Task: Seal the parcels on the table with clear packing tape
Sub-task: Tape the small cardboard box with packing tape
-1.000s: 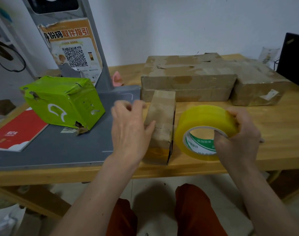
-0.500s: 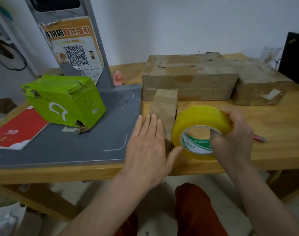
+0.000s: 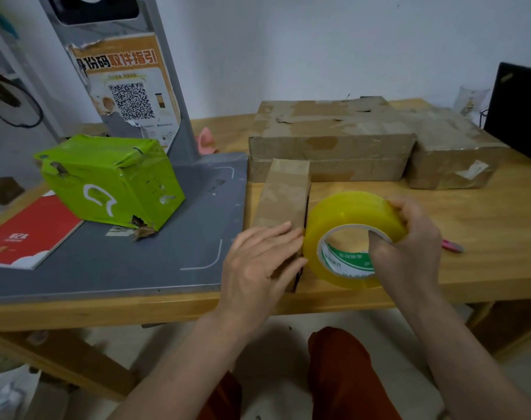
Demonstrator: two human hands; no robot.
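Long flat taped cardboard carton (image 3: 331, 137): landmark, rear of table. Narrow brown cardboard parcel (image 3: 284, 192): butts carton's front, long axis toward me. Yellow-tinted packing tape roll (image 3: 346, 219): touching parcel's right side. I read left hand (image 3: 258, 265) flat, fingers straight, pressing parcel's near end; right hand (image 3: 409, 247) gripping roll, thumb through core. No containers.

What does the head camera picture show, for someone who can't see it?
Two hands tape a small brown cardboard parcel on a wooden table: the left hand presses it flat, the right hand grips a yellowish roll of packing tape.
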